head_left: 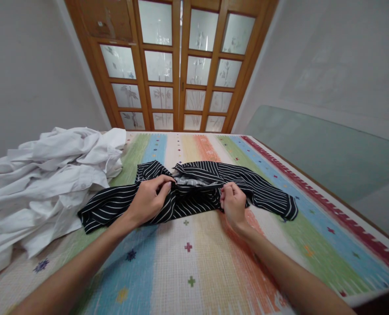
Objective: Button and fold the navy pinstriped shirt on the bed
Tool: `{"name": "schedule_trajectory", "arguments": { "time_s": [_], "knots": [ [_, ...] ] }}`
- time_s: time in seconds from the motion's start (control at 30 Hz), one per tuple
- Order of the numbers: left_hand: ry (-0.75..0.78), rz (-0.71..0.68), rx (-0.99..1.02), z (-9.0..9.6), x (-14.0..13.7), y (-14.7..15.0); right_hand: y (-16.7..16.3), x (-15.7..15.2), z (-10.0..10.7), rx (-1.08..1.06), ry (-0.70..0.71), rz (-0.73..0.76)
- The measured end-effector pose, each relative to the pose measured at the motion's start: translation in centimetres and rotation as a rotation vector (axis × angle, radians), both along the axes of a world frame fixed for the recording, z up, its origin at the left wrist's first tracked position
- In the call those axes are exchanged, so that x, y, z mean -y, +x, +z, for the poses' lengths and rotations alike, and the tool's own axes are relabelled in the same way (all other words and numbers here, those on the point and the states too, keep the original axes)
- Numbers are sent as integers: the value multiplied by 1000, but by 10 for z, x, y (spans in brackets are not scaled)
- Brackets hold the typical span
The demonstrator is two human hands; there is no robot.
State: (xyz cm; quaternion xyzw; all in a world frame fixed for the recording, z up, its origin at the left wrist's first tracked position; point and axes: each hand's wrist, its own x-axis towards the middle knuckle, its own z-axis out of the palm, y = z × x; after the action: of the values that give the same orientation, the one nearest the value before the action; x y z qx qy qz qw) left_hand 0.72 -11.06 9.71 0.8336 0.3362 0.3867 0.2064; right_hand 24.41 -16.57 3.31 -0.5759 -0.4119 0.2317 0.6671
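A black shirt with white stripes [197,205] lies crumpled across the middle of the bed-like surface, its two sleeves spread to the left and right. My left hand [150,197] pinches an edge of the cloth left of centre, thumb and fingers pressed together. On the other side, my right hand [234,202] is closed on the same edge, which runs fairly straight between both hands. Behind that edge the garment gapes, and a grey patterned inside shows. The cloth under my hands is partly hidden by my fingers.
A heap of white clothes [59,170] lies at the left. Beneath everything is a striped multicolour cover [210,262]. A pale green headboard-like panel [319,148] stands along the right wall. Wooden doors with glass panes [181,65] are at the far end.
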Motion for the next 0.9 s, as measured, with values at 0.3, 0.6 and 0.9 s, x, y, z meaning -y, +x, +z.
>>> {"name": "schedule_trajectory", "arguments": {
  "time_s": [0.3,0.6,0.9],
  "knots": [
    [392,24,-40,-6,-2,1,-25,16,4,-19,51,212],
    [95,-243,-221,-42,16,22,-28,31,8,348,264,201],
    [-23,-200,-172,-43,15,28,-33,30,6,119,-9,332]
  ]
}}
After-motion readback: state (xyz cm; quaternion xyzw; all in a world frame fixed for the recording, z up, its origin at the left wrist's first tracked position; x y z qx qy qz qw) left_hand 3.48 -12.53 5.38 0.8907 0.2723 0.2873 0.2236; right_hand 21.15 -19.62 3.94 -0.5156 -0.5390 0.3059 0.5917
